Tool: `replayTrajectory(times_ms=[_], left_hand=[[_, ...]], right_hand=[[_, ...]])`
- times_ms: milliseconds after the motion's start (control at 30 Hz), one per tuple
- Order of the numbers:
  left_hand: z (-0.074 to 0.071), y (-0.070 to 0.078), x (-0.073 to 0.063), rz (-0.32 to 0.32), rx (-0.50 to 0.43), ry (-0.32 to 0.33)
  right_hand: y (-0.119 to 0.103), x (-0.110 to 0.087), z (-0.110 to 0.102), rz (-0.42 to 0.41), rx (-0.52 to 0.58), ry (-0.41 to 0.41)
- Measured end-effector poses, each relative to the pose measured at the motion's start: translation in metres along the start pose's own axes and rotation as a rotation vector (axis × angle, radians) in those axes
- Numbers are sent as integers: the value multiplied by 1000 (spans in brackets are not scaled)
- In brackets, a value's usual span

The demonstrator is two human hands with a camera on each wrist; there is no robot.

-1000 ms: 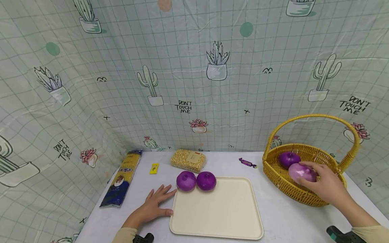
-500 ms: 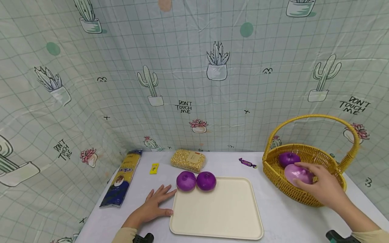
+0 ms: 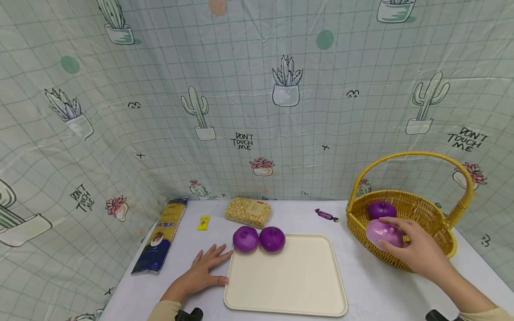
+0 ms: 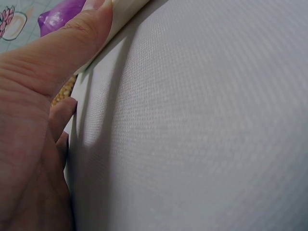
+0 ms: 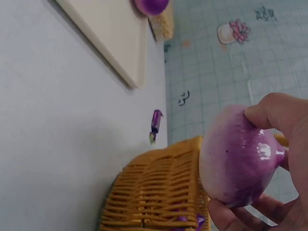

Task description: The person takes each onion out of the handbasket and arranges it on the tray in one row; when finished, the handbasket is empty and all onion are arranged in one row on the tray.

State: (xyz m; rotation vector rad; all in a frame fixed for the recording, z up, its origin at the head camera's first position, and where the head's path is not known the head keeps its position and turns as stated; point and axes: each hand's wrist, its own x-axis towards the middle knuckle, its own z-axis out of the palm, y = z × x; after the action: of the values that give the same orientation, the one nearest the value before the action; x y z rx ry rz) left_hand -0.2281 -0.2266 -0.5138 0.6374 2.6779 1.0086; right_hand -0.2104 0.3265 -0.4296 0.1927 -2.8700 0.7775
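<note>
- Holding one pale purple onion (image 3: 377,232) at right of the frame: the right hand (image 3: 417,247), fingers and thumb bent around opposite sides. Judged suitable for a smooth, round body that could slip from a one-sided hold.
- Position of that onion: over the left part of the wicker basket (image 3: 425,212), presumably held high to clear the rim; contact with the wicker cannot be ruled out.
- Inside the basket, behind it: a darker purple onion (image 3: 381,209).
- Left hand (image 3: 201,274), lower left of centre: fingers spread wide on the white surface (image 3: 213,305), gripping nothing; thumb against the left edge of the cream tray (image 3: 287,281), probably to steady it.
- At the tray's upper left corner: two purple onions (image 3: 272,239), side by side and touching, an arrangement likely to check rolling.
- Behind these: a bag of corn kernels (image 3: 245,212). Farther left: a yellow candy (image 3: 203,223) and a pasta packet (image 3: 160,236).
- Between tray and basket, farther back: a purple candy (image 3: 326,216), untouched.
</note>
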Motion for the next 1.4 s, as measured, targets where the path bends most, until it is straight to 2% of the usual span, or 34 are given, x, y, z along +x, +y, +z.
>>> replayTrajectory(times_ms=[233,533,900,1400], left_hand=[[1,0,0,3,-10,2],[0,2,-1,3,-19,1],[0,1,-1,-5,-5,1],[0,-1,-1,-2,7,1]], right_hand=[[-8,-3,9,-49,29,26],[-14,-4,18,-43,42,17],[-24,-2,34,-122,93,52],[-41,5,66,-194,137,50]])
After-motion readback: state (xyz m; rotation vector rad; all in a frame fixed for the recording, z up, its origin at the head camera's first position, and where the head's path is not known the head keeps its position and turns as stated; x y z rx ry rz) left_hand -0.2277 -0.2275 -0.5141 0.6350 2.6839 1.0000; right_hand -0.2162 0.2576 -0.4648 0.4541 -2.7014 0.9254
